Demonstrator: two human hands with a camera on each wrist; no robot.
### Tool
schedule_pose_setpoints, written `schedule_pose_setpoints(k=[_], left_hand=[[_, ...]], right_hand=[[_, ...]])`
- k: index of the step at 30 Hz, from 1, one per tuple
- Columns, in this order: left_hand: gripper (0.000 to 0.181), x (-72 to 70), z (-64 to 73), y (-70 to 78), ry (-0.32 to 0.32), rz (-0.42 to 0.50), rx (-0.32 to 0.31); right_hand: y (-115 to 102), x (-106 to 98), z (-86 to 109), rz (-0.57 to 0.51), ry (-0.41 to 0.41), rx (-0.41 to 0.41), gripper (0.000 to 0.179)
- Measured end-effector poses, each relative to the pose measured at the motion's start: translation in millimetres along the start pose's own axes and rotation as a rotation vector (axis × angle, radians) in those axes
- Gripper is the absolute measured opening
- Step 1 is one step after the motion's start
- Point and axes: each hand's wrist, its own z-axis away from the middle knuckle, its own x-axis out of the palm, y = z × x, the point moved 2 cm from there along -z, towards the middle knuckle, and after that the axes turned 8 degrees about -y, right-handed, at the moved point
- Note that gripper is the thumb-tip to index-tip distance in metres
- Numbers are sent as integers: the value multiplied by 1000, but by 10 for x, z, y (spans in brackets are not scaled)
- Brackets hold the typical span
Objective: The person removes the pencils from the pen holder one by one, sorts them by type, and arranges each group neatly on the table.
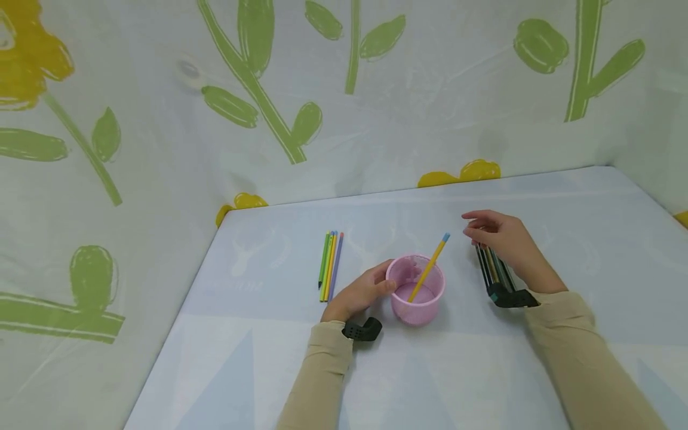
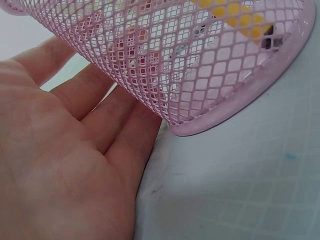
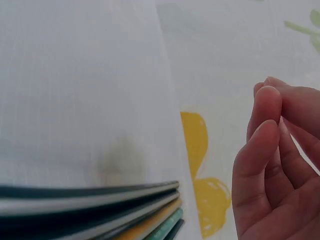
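Observation:
My left hand (image 1: 366, 289) holds a pink mesh pencil cup (image 1: 416, 313) at its left side, thumb at the rim and fingers along the wall. A yellow pencil (image 1: 428, 272) with a blue end leans inside the cup; its dark lower tip shows through the mesh in the left wrist view. My right hand (image 1: 502, 239) hovers to the right of the cup, fingers loosely bent with nothing between them. Beneath it lies a row of long, thin, dark-striped pieces (image 1: 495, 269), partly hidden by the hand and wrist camera. Their ends (image 3: 172, 200) show orange and teal bands.
Several coloured pencils (image 1: 331, 266), green, yellow and purple, lie side by side left of the cup. All this stands on a pale table (image 1: 258, 358). White cloth with printed flowers (image 1: 376, 137) hangs behind and to the left of the table.

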Motion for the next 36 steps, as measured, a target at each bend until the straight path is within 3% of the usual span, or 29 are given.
schedule_pose_setpoints(k=[11, 28, 36], left_hand=[[97, 4, -9, 6, 1, -6, -25], [94, -1, -10, -33, 6, -5, -38], [97, 9, -1, -1, 23, -21, -57]], right_hand=[[-96, 152, -26, 49, -142, -75, 43], [-61, 182, -59, 66, -176, -53, 45], [-106, 225, -61, 19, -203, -108, 38]])
